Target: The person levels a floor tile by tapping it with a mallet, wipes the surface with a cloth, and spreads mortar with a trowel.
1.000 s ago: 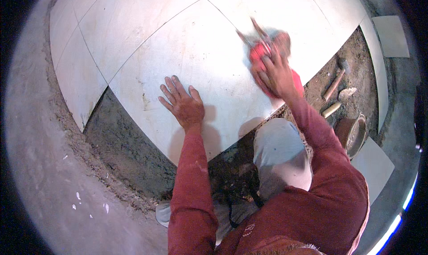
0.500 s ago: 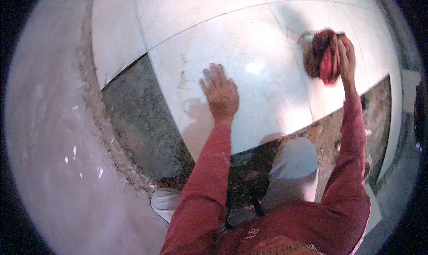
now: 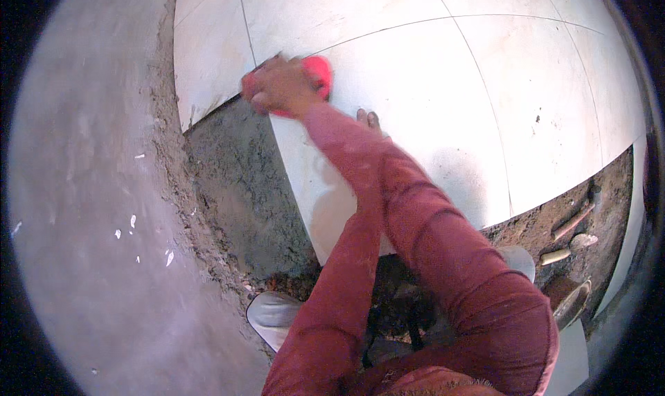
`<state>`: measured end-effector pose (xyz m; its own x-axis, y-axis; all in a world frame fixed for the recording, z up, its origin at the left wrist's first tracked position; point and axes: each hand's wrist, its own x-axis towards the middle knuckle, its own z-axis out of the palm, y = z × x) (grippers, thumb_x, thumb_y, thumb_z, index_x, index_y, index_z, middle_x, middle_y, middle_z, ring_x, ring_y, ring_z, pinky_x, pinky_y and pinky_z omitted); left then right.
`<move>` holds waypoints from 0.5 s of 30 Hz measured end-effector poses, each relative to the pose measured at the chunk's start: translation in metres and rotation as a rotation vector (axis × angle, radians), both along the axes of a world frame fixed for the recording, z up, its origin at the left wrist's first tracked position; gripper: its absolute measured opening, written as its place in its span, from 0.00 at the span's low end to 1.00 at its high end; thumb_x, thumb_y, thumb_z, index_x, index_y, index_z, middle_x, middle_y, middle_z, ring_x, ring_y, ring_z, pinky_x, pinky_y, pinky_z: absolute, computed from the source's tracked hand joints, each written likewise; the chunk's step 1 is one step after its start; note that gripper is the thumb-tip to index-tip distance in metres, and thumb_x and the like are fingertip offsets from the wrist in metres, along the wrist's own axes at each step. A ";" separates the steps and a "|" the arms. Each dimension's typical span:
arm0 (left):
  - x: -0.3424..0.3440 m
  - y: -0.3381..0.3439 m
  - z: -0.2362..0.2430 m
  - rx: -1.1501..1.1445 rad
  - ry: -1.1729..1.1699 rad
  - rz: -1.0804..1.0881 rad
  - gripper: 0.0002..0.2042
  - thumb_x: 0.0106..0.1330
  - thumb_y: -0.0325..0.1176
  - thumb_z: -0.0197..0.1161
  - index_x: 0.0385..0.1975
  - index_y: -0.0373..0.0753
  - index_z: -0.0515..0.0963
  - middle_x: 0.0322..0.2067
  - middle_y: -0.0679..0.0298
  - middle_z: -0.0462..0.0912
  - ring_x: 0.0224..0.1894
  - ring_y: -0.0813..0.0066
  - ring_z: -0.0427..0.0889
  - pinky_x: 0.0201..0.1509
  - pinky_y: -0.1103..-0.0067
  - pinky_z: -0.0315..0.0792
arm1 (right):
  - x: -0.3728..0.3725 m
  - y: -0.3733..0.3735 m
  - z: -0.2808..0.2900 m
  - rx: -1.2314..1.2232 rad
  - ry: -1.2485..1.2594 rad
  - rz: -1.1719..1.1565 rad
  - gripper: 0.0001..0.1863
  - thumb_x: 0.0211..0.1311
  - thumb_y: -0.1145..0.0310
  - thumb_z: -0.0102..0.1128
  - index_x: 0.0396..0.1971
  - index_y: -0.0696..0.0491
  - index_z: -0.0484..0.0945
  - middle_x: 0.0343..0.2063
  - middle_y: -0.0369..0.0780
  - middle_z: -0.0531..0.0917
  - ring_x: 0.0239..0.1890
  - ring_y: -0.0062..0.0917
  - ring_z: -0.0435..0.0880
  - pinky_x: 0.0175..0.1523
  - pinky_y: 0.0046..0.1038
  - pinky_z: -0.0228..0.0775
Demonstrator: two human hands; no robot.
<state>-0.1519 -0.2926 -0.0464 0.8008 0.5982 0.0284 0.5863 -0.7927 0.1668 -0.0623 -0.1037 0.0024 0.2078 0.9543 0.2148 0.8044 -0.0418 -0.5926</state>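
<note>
My right hand (image 3: pixel 285 83) is closed over a red cloth (image 3: pixel 319 73) and presses it on the pale floor tiles (image 3: pixel 395 64), by the tile corner next to the bare mortar gap. Hand and cloth are a little blurred. My right forearm crosses over my left one. Of my left hand (image 3: pixel 368 117) only some stretched fingertips show, on the tile just beyond the right sleeve; the rest is hidden beneath that arm.
A patch of rough grey mortar (image 3: pixel 239 181) lies untiled left of the near tile. Beyond it runs a smooth grey floor (image 3: pixel 90 167) with white flecks. At the right, two stick-like handles (image 3: pixel 573 221) and a round-rimmed container (image 3: pixel 573 303) lie on bare soil.
My right hand has swept the red cloth from the far right of the tiles to the left corner. The right arm now covers most of my left hand, which rests on the tile.
</note>
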 end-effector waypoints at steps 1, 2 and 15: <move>0.003 -0.001 -0.006 0.000 0.003 -0.010 0.31 0.75 0.41 0.53 0.74 0.33 0.62 0.77 0.48 0.57 0.79 0.45 0.53 0.82 0.50 0.42 | 0.000 0.014 -0.008 -0.001 -0.052 -0.014 0.19 0.51 0.50 0.65 0.42 0.42 0.88 0.44 0.43 0.86 0.53 0.45 0.82 0.55 0.53 0.73; 0.014 -0.007 -0.012 -0.002 -0.009 -0.031 0.31 0.75 0.41 0.53 0.74 0.33 0.62 0.77 0.48 0.57 0.79 0.45 0.53 0.82 0.50 0.42 | 0.011 0.023 -0.030 -0.013 -0.114 -0.042 0.19 0.52 0.49 0.65 0.43 0.39 0.89 0.45 0.44 0.86 0.54 0.46 0.82 0.56 0.53 0.73; 0.030 -0.010 -0.011 -0.023 -0.127 0.097 0.31 0.76 0.40 0.53 0.75 0.33 0.61 0.78 0.49 0.54 0.80 0.46 0.51 0.82 0.50 0.40 | 0.377 -0.242 -0.051 0.087 0.415 -0.465 0.21 0.63 0.55 0.65 0.51 0.51 0.88 0.44 0.40 0.90 0.43 0.28 0.87 0.56 0.35 0.75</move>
<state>-0.1217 -0.3025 -0.0573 0.7300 0.6743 0.1115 0.6329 -0.7285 0.2622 0.3144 -0.3460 -0.0490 0.6795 0.7269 0.0997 0.4156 -0.2694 -0.8687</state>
